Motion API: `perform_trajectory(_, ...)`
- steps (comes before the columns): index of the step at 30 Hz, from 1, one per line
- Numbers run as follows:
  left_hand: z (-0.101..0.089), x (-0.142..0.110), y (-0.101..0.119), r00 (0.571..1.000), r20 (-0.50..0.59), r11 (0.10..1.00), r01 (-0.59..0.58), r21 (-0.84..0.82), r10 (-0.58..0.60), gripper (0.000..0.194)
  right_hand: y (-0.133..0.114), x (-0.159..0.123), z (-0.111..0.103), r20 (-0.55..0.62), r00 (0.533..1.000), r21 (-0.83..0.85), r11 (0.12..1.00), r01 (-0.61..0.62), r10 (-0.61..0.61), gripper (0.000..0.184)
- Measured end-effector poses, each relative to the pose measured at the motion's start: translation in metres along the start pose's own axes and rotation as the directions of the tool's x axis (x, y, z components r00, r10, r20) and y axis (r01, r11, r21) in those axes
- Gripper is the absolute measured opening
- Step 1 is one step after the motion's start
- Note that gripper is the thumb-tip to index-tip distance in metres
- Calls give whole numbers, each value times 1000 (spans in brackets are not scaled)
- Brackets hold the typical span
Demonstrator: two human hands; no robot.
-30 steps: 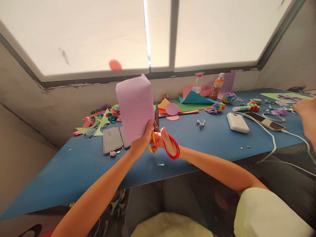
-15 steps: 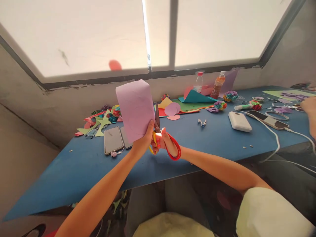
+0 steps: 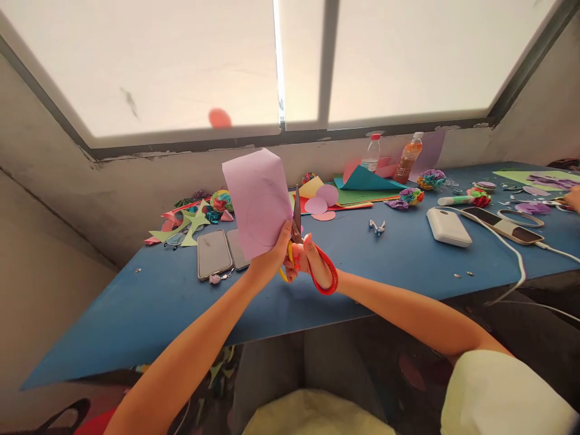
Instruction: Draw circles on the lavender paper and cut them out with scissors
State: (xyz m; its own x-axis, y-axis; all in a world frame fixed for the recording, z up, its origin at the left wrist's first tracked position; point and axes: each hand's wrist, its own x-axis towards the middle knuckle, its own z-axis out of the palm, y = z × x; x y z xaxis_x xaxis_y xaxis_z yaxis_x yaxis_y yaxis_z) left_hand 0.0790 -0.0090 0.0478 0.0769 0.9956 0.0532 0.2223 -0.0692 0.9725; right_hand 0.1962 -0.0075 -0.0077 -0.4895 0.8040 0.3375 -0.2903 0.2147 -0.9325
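A sheet of purple paper with a circle drawn on it is held upright above the table, its lower right edge gripped in my left hand. My right hand is closed round the yellow handles of a pair of scissors. The blades point upward along the paper's right edge; whether paper lies between them I cannot tell. Both hands nearly touch. Behind the blades, purple paper circles and a pink one lie by stacked coloured sheets.
Two phones and green paper scraps lie on the blue table at left. A white power bank, a charging phone and a glue stick sit right. Two bottles stand behind. Another person's hand is far right.
The whole view has shifted slightly, so things sit further right. The purple paper has tilted a little in my left hand. The other person's hand has drawn back toward the right edge.
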Motion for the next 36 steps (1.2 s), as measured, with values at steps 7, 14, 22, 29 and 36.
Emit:
perform_trajectory(7,0,1,0,996,76,993,-45,-108,53,59,-2,-1,0,-29,999,-49,999,-23,22,71)
perform_trajectory(14,-3,4,-2,983,99,981,-144,-131,158,52,-3,-1,0,-37,999,-94,995,-16,12,70)
perform_trajectory(22,-2,6,-2,977,62,973,-196,-118,205,56,0,-1,-1,-49,998,-68,997,-47,43,72)
perform_trajectory(29,-3,7,-3,965,64,965,-249,-77,254,57,1,-2,0,-67,994,-15,996,-83,82,74)
perform_trajectory(36,-4,8,-1,962,30,962,-272,-17,272,55,-1,-2,3,-111,984,47,989,-138,142,70)
